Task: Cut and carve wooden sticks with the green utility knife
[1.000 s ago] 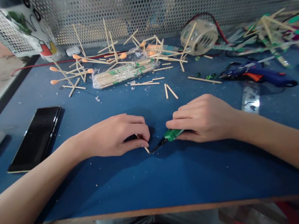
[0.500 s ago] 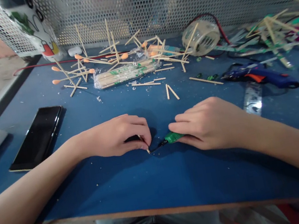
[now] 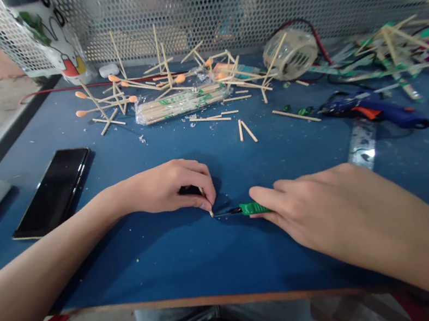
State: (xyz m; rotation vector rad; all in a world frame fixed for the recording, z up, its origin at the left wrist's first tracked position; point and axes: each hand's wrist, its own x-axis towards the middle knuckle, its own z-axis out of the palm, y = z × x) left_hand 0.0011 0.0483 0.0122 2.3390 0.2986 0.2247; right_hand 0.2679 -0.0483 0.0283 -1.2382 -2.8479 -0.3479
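Pinched between the thumb and fingers of my left hand is a thin wooden stick, mostly hidden, its pale end poking out near the table surface. My right hand is wrapped round the green handle of a utility knife. The narrow blade points left, and its tip meets or nearly touches the stick's end; which, I cannot tell. Beyond my hands lie two short cut sticks on the blue table.
A phone lies to the left. Towards the back are a wrapped bundle of sticks, joined stick pieces with orange blobs and a clear tape roll. At right rest a blue glue gun and a metal ruler.
My right hand has moved down and turned, so the knife now lies more level. My left hand has stayed nearly in place, still pinching the stick.
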